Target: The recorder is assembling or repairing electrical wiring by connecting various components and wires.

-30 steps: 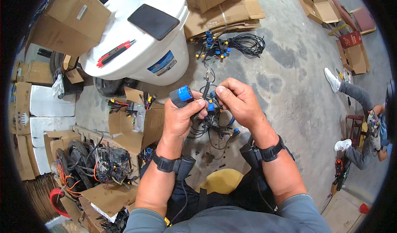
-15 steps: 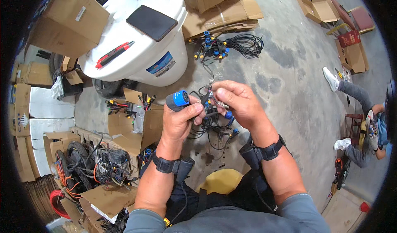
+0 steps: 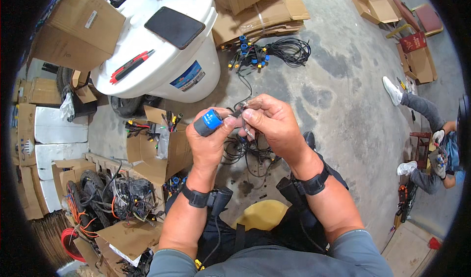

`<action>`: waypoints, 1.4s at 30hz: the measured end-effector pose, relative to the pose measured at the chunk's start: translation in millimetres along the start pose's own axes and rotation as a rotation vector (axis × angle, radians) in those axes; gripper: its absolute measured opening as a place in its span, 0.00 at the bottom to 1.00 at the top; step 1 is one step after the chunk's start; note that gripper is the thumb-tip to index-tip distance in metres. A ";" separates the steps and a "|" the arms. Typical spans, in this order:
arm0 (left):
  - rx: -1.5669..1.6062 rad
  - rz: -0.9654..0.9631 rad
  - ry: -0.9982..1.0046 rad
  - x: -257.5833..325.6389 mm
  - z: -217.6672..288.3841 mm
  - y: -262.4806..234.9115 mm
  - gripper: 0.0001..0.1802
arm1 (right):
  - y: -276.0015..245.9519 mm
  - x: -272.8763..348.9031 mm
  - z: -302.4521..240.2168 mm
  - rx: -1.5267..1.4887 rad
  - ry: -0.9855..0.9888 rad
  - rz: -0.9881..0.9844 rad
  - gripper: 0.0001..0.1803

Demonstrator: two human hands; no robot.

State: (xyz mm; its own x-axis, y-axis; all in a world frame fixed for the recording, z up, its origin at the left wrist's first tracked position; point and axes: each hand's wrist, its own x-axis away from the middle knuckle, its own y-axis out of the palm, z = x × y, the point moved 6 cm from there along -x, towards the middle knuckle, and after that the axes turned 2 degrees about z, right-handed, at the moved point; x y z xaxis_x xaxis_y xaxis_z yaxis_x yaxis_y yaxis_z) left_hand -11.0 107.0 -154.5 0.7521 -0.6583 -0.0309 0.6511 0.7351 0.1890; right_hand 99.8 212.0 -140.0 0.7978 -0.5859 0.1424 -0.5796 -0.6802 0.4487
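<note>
Near the middle of the frame, the left hand (image 3: 208, 142) is curled round a connector (image 3: 208, 122), a stubby cylinder with a matt black body and a bright blue collar bearing small pale marks. The connector lies tilted across the thumb side, its blue end toward the right of the frame. The thumb and fingertips of this hand also reach a dark cable (image 3: 238, 113) just right of the connector. The right hand (image 3: 274, 122) is nearly closed, thumb and fingers pinching the cable close beside the left fingertips; pale, bare-looking wire ends show around its fingers, too small to count. Whether the cable joins the connector cannot be told.

Below the hands, at the centre of the frame, a tangle of black cables (image 3: 250, 152) hangs or lies, partly hidden. A bundle of cables (image 3: 255, 56) with blue and yellow ends lies on the floor at upper centre.

Compared with one second earlier, the right hand sits further left, closer to the left hand. The connector's end face, visible then, is now turned mostly out of sight. The blue pieces that showed just below the fingers are no longer visible there.
</note>
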 end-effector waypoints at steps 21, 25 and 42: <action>0.497 -0.189 -0.380 -0.8 -23.4 13.4 0.10 | 0.2 -2.7 19.6 -0.356 0.197 -0.082 0.10; 0.441 -0.201 -0.366 0.5 -19.5 12.4 0.11 | -1.6 -3.9 6.8 -0.188 0.098 -0.049 0.12; 0.463 -0.158 -0.365 2.0 -17.0 12.2 0.08 | -7.1 -5.2 10.6 -0.134 0.035 -0.007 0.09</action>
State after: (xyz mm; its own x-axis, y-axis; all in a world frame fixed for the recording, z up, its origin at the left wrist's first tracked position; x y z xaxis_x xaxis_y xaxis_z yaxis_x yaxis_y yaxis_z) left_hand 0.1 117.4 -168.9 0.5132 -0.8269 0.2300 0.5787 0.5312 0.6188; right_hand 98.0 215.2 -153.3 0.8086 -0.5637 0.1684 -0.5483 -0.6183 0.5632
